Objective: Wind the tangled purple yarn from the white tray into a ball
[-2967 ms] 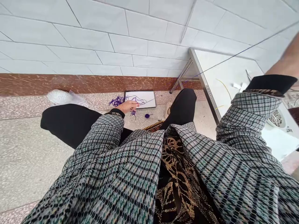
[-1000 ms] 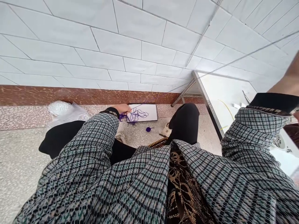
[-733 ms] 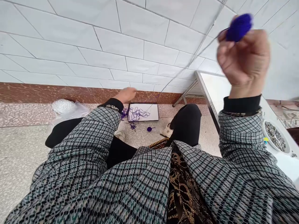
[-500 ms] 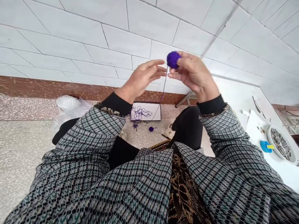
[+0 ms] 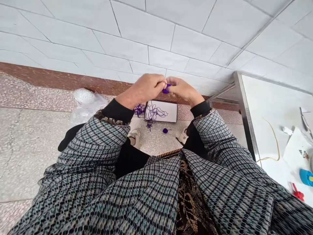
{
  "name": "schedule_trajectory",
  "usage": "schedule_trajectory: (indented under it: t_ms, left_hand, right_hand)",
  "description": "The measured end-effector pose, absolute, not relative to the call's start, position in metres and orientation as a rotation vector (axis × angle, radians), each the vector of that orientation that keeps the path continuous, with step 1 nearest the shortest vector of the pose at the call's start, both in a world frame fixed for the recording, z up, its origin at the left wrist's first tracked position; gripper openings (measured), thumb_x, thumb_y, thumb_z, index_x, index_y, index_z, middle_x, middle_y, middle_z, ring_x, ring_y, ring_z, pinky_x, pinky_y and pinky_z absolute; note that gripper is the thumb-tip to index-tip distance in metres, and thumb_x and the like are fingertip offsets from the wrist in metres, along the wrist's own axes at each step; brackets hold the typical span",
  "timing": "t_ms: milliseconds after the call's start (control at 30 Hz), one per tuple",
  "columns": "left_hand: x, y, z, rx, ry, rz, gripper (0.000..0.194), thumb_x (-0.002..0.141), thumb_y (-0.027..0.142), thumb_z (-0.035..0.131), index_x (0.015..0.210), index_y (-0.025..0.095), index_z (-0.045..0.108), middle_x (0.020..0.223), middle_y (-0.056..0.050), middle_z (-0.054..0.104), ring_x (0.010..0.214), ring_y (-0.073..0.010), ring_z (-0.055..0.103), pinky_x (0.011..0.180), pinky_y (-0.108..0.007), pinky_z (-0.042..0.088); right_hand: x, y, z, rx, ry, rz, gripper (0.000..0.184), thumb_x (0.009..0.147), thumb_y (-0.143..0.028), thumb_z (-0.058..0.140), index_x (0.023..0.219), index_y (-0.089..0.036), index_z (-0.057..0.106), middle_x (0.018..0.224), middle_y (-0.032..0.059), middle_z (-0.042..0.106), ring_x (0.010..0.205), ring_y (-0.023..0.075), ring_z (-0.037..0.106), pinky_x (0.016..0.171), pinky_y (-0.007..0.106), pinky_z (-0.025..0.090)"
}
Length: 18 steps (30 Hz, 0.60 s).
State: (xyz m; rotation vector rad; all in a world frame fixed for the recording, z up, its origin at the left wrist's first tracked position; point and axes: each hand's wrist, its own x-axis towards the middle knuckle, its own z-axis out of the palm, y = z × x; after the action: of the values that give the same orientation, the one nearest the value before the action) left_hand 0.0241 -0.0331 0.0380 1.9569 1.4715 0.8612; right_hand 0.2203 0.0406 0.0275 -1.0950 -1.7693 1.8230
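My left hand [image 5: 145, 88] and my right hand [image 5: 182, 89] meet in front of me, fingers curled around a small ball of purple yarn [image 5: 166, 88] that shows only as a sliver between them. Below them on the floor lies a white board [image 5: 170, 114] with loose purple yarn [image 5: 155, 113] tangled across it. More purple strands [image 5: 140, 110] spill off its left side. A tiny purple yarn ball [image 5: 165, 130] rests on the floor near my feet.
A crumpled clear plastic bag [image 5: 85, 101] lies by the wall at left. A white metal-edged table [image 5: 266, 107] stands at right, carrying a yellow cord [image 5: 275, 143], paper scraps and a blue item [image 5: 306, 177]. My checked coat and black-trousered knees fill the foreground.
My left hand rose from the yarn on the floor board. My right hand swung the purple ball in from the upper right, and both hands have closed together around it, lower than half a second ago.
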Motion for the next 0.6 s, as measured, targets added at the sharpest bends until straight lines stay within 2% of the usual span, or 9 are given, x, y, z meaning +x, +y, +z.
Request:
schedule_trajectory:
  t_ms: [67, 133, 200, 267, 367, 433, 467, 533, 600]
  left_hand:
    - [0.014, -0.028, 0.036, 1.936, 1.552, 0.839, 0.021, 0.102, 0.019, 0.056, 0.091, 0.015, 0.073, 0.085, -0.003, 0.065, 0.092, -0.0224, 0.067, 0.097, -0.035, 0.052]
    - [0.011, -0.024, 0.031, 1.915, 1.601, 0.819, 0.022, 0.102, 0.017, 0.054, 0.093, 0.014, 0.073, 0.083, -0.003, 0.063, 0.089, -0.0202, 0.064, 0.094, -0.035, 0.051]
    - [0.017, -0.024, 0.027, 1.902, 1.575, 0.740, 0.021, 0.100, 0.016, 0.054, 0.090, 0.014, 0.072, 0.077, -0.001, 0.059, 0.081, -0.0177, 0.061, 0.090, -0.034, 0.051]
    - [0.027, -0.028, 0.027, 1.909, 1.457, 0.614, 0.020, 0.099, 0.016, 0.056, 0.086, 0.014, 0.072, 0.072, 0.000, 0.056, 0.075, -0.0166, 0.060, 0.088, -0.034, 0.051]
    - [0.038, -0.035, 0.034, 1.946, 1.291, 0.540, 0.021, 0.099, 0.016, 0.059, 0.084, 0.014, 0.072, 0.073, 0.000, 0.057, 0.078, -0.0186, 0.064, 0.090, -0.034, 0.054]
    - [0.035, -0.036, 0.039, 1.978, 1.297, 0.569, 0.021, 0.100, 0.015, 0.059, 0.083, 0.014, 0.070, 0.075, -0.001, 0.059, 0.081, -0.0198, 0.065, 0.094, -0.034, 0.054]
    - [0.032, -0.035, 0.041, 1.985, 1.330, 0.588, 0.021, 0.101, 0.014, 0.058, 0.082, 0.013, 0.069, 0.076, -0.001, 0.060, 0.082, -0.0197, 0.065, 0.095, -0.035, 0.054]
    - [0.025, -0.031, 0.040, 1.973, 1.413, 0.610, 0.023, 0.102, 0.013, 0.057, 0.080, 0.013, 0.066, 0.076, -0.002, 0.060, 0.083, -0.0192, 0.064, 0.099, -0.035, 0.054]
    - [0.021, -0.028, 0.036, 1.938, 1.442, 0.607, 0.023, 0.102, 0.014, 0.057, 0.080, 0.014, 0.065, 0.075, -0.002, 0.059, 0.085, -0.0194, 0.065, 0.103, -0.036, 0.054]
  right_hand:
    - [0.226, 0.037, 0.021, -0.976, -1.724, 2.073, 0.027, 0.086, -0.007, 0.079, 0.105, -0.015, 0.061, 0.076, -0.0052, 0.061, 0.059, 0.0054, 0.047, 0.053, 0.014, 0.040]
    - [0.231, 0.034, 0.022, -0.833, -1.564, 2.145, 0.038, 0.089, -0.016, 0.087, 0.113, -0.015, 0.058, 0.081, -0.0056, 0.062, 0.062, 0.0044, 0.050, 0.058, 0.015, 0.045]
    - [0.232, 0.032, 0.027, -0.766, -1.408, 2.030, 0.046, 0.093, -0.028, 0.092, 0.117, -0.017, 0.055, 0.088, -0.0052, 0.062, 0.070, 0.0049, 0.056, 0.065, 0.015, 0.051]
    - [0.231, 0.033, 0.030, -0.847, -1.326, 1.826, 0.039, 0.100, -0.033, 0.088, 0.115, -0.020, 0.055, 0.091, -0.0048, 0.061, 0.075, 0.0061, 0.061, 0.069, 0.015, 0.054]
    - [0.232, 0.031, 0.026, -1.136, -1.456, 1.570, 0.024, 0.106, -0.014, 0.075, 0.103, -0.019, 0.052, 0.081, -0.0067, 0.058, 0.067, 0.0052, 0.054, 0.060, 0.015, 0.047]
    - [0.236, 0.027, 0.022, -1.210, -1.719, 1.630, 0.026, 0.102, -0.003, 0.074, 0.098, -0.018, 0.053, 0.075, -0.0076, 0.057, 0.063, 0.0050, 0.047, 0.053, 0.015, 0.039]
    - [0.238, 0.025, 0.021, -1.164, -1.837, 1.738, 0.026, 0.099, -0.003, 0.076, 0.098, -0.017, 0.054, 0.075, -0.0069, 0.059, 0.063, 0.0052, 0.048, 0.053, 0.015, 0.039]
    - [0.243, 0.021, 0.022, -0.929, -1.885, 1.973, 0.032, 0.095, -0.014, 0.086, 0.103, -0.017, 0.055, 0.085, -0.0037, 0.066, 0.066, 0.0059, 0.053, 0.056, 0.016, 0.046]
    - [0.245, 0.021, 0.025, -0.727, -1.687, 1.973, 0.044, 0.094, -0.032, 0.092, 0.111, -0.019, 0.054, 0.098, -0.0016, 0.068, 0.070, 0.0065, 0.057, 0.064, 0.017, 0.054]
